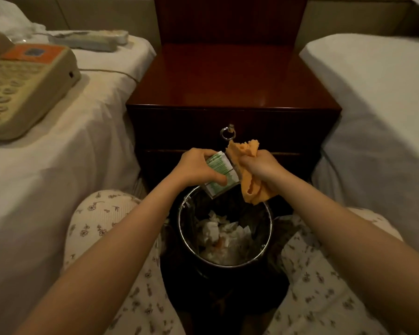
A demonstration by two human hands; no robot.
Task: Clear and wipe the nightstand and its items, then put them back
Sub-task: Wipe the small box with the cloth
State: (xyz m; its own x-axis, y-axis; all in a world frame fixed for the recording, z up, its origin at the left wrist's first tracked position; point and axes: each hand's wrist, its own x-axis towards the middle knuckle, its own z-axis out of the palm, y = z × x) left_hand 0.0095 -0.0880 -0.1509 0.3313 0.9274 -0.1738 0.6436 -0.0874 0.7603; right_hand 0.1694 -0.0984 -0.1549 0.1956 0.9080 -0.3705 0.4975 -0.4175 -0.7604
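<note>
- Centre frame: the left grip [196,166] curls its fingers and thumb round a small green-and-white cardboard box [224,169], and the box is tilted.
- Just right of it, the right grip [261,166] bunches tight on a crumpled orange cloth [250,187], right beside the box.
- Directly below both sits a round black waste bin with a shiny metal rim [180,228], holding crumpled white tissues.
- Upper centre: the dark red-brown wooden table [228,76].
- Left edge: a beige push-button telephone [27,93] lies on the white bed [65,165].

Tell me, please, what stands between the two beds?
In the head view, the dark wooden nightstand stands between the left bed and the right bed; the waste bin sits before it.
</note>
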